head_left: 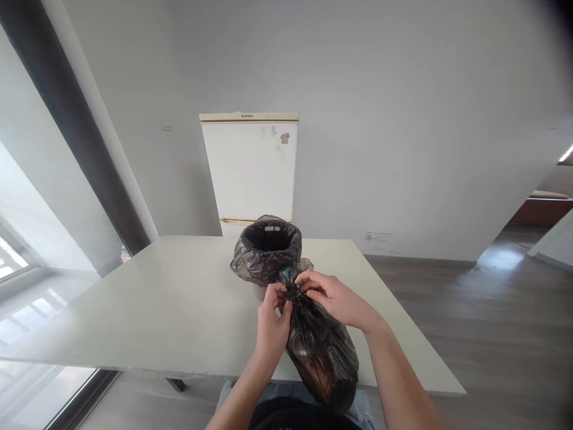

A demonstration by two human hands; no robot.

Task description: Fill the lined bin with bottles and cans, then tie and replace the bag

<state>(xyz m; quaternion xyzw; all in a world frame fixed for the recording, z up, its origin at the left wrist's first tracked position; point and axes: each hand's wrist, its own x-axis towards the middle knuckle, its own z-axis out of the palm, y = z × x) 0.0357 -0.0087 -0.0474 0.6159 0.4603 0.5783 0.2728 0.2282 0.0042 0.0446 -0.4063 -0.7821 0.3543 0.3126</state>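
A filled black garbage bag point(320, 352) lies at the near edge of the table, its gathered neck pointing away from me. My left hand point(274, 316) pinches the twisted neck from the left, thumb and fingers closed on the plastic. From the right, my right hand point(324, 292) grips the same neck with bent fingers. Brownish contents show dimly through the thin plastic. Just beyond my hands stands a trash can point(259, 292), mostly hidden under a black liner point(264, 263) folded over its rim. The can's dark opening faces up.
The pale table point(179, 310) stretches away to the left and right of the bag. Behind it, a white refrigerator point(250, 167) stands against the grey wall point(380, 137). A power outlet point(378, 236) sits low on that wall. Wooden floor point(447, 304) lies to the right.
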